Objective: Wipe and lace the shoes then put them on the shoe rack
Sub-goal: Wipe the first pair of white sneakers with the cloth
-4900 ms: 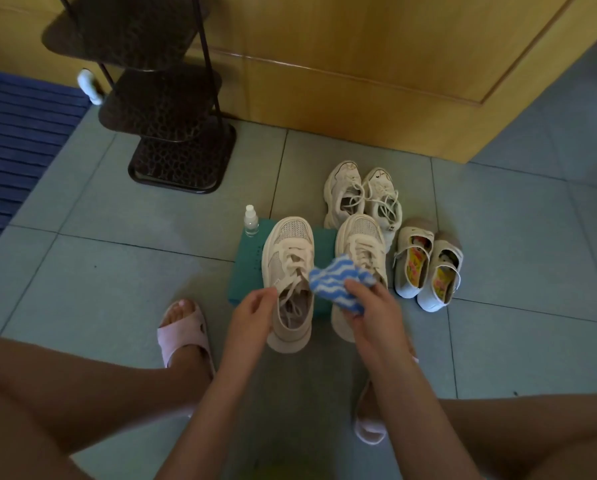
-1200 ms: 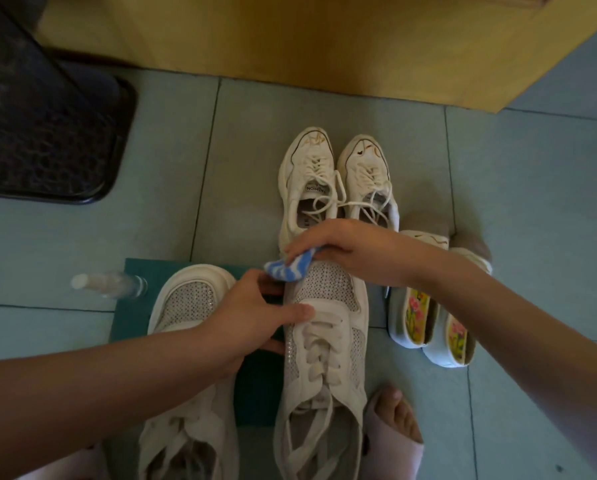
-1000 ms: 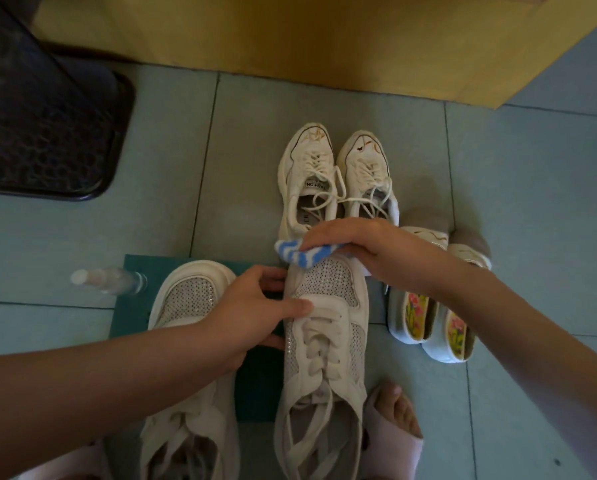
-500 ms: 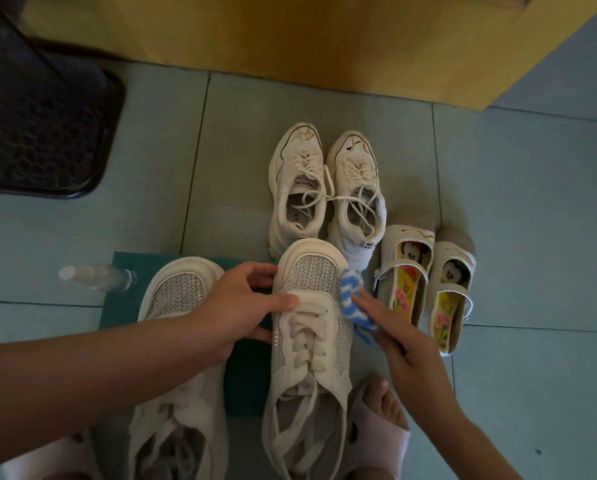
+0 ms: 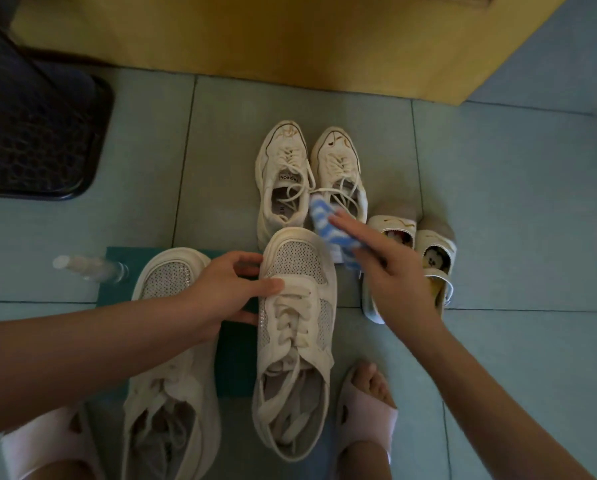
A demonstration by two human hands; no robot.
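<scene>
Clasps the cream sneaker (image 5: 297,341) with the left hand (image 5: 227,292): thumb laid across the top lace, fingers curled round the shoe's left wall beside the mesh toe. Lays the right hand (image 5: 390,282) over a striped cloth (image 5: 326,228), blue and white, at the sneaker's far right toe rim, fingers stretched nearly straight. Thumb hidden beneath, so cannot tell whether pinching or only pressing. With that sneaker toe-far on a teal mat (image 5: 236,362), beside its twin (image 5: 172,382) to the left, laces loose in both. Just left of the mat, a clear spray bottle (image 5: 89,268) lying on the tiled floor (image 5: 515,209). Farther off, a white pair (image 5: 283,181) with laces; right of it, small sandals (image 5: 435,261). At far left, the dark base of the shoe rack (image 5: 30,133).
</scene>
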